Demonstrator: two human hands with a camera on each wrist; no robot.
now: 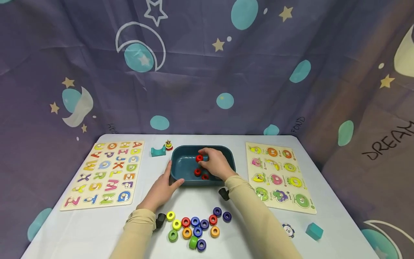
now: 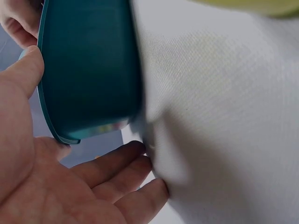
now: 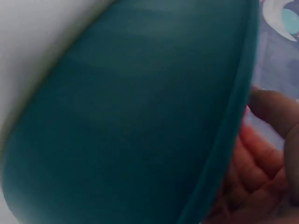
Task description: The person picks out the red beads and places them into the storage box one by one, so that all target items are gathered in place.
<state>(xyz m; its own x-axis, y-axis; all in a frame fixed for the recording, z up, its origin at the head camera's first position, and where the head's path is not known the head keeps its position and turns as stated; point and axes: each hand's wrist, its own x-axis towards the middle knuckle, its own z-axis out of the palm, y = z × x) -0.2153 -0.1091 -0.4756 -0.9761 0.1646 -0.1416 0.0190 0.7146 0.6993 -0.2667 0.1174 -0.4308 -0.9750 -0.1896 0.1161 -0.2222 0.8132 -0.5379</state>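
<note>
A dark teal tray (image 1: 185,183) stands at the back of the white table. Over its inside, my right hand (image 1: 216,163) pinches a red bead (image 1: 199,158) between thumb and fingers. Two more red beads lie in the tray, one (image 1: 197,172) below the held one and another (image 1: 205,177) by the near wall. My left hand (image 1: 162,190) rests at the tray's near left corner with its fingers extended. In the left wrist view its thumb (image 2: 29,65) touches the rim and its fingertips (image 2: 138,148) meet the tablecloth. The tray wall partly hides my right hand in the right wrist view.
Several coloured ring beads (image 1: 195,221) lie in front of the tray between my forearms. A letter puzzle board (image 1: 106,176) is on the left, a fruit puzzle board (image 1: 279,176) on the right. Teal blocks (image 1: 158,151), a small figure (image 1: 168,145) and a chip (image 1: 289,230) also lie about.
</note>
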